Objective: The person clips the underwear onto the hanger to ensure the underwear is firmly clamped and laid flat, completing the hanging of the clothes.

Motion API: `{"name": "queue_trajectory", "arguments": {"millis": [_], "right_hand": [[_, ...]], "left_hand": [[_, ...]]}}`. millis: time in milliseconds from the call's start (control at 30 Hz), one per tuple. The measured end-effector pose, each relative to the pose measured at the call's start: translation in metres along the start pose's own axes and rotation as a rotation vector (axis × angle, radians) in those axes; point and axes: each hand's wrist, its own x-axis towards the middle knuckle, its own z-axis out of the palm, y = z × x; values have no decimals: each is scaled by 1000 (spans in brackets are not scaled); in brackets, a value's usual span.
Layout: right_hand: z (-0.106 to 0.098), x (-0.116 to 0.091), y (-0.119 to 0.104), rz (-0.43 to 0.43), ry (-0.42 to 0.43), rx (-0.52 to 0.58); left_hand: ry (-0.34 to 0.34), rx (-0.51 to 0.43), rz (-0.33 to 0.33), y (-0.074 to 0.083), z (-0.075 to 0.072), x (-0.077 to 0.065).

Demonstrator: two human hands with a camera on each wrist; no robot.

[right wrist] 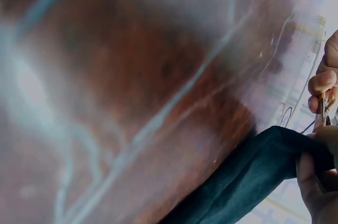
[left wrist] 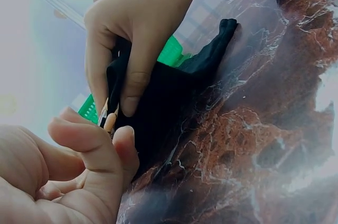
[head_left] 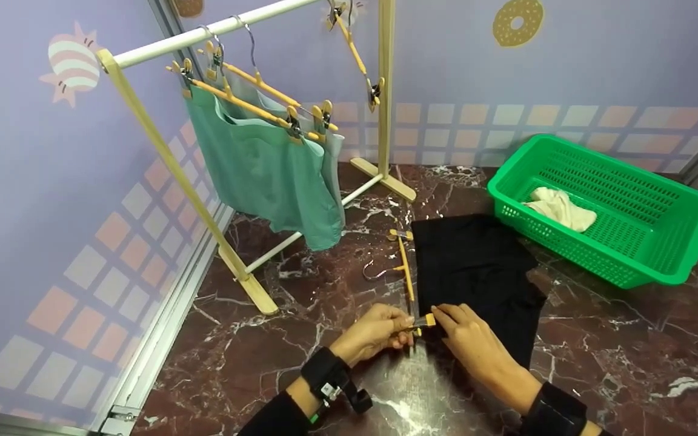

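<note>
Clip hanger [head_left: 406, 272] and black shorts [head_left: 470, 260] lie side by side on a brown marbled surface [head_left: 628, 363], the waistband edge running along the yellow bar. My left hand [head_left: 379, 327] pinches the near clip [head_left: 429, 320] of this hanger between curled fingers and thumb. My right hand [head_left: 473, 339] pinches the near corner of the waistband, just beside that clip; in the left wrist view its thumb lies on one face of the fabric. Whether the near clip bites on the cloth, I cannot tell. The hanger's hook points away from the shorts, toward a drying rack [head_left: 168, 158]. On its white rail hang mint-green shorts [head_left: 264, 175], clipped at the waist, with a pale grey garment [head_left: 332, 166] behind them and another yellow hanger [head_left: 354, 51] near the far post. Beyond my right hand, a green perforated basket [head_left: 570, 247] stands near the black shorts and contains a crumpled cream cloth [head_left: 561, 209].
</note>
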Motion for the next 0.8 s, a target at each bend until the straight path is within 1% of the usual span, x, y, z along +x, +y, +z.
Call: {"name": "queue_trajectory", "arguments": {"millis": [133, 300, 400, 500, 567, 633, 733, 800], "right_hand": [[1, 0, -2, 13, 8, 54], [0, 0, -3, 1, -7, 72], [-1, 0, -3, 11, -38, 79], [-6, -1, -3, 71, -119, 76], [-13, -4, -3, 143, -196, 70], [-21, -8, -2, 214, -255, 54], [-33, -18, 3, 288, -295, 29], [-40, -25, 6, 294, -293, 11]], "left_hand": [[-9, 4, 5, -1, 3, 2], [4, 20, -4, -1, 5, 3], [-2, 28, -13, 0, 4, 3], [-34, 52, -10, 1, 1, 2], [-58, 82, 1, 0, -1, 0], [-72, 126, 10, 0, -3, -2], [-60, 199, 5, -1, -5, -4], [-43, 260, 4, -1, -6, -6]]}}
